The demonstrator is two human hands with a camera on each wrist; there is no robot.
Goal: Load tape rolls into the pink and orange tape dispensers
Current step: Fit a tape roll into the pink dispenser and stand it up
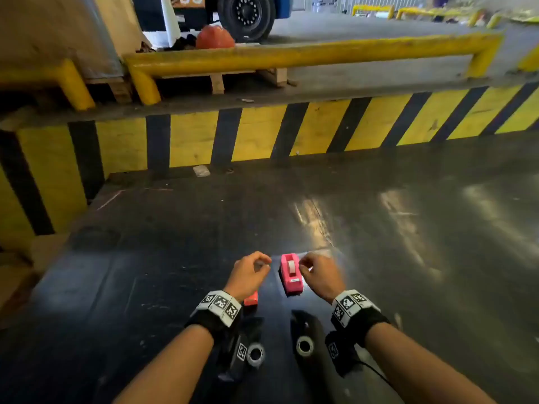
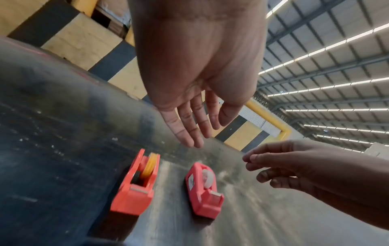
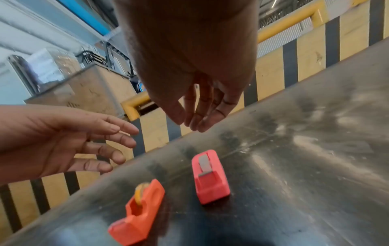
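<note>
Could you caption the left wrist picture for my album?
Two empty hands hover above an orange tape dispenser and a pink one, each loaded.

Pink dispenser [image 1: 291, 274] and orange dispenser [image 2: 134, 188]: smooth matt plastic. Bench [image 1: 408, 258], lower frame: dark, scuffed, semi-glossy (streaky glare, dusty patches). Striped barrier [image 1: 262, 135], mid-frame: painted, rough. Upper-left pallet [image 1: 217, 83]: bare wood.

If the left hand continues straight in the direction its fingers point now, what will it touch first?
Probably the dark floor just beyond the orange dispenser, not a dispenser itself. The left hand hangs empty above both dispensers, its fingers aimed forward and down past them. Depth is unclear, so this is uncertain.
</note>
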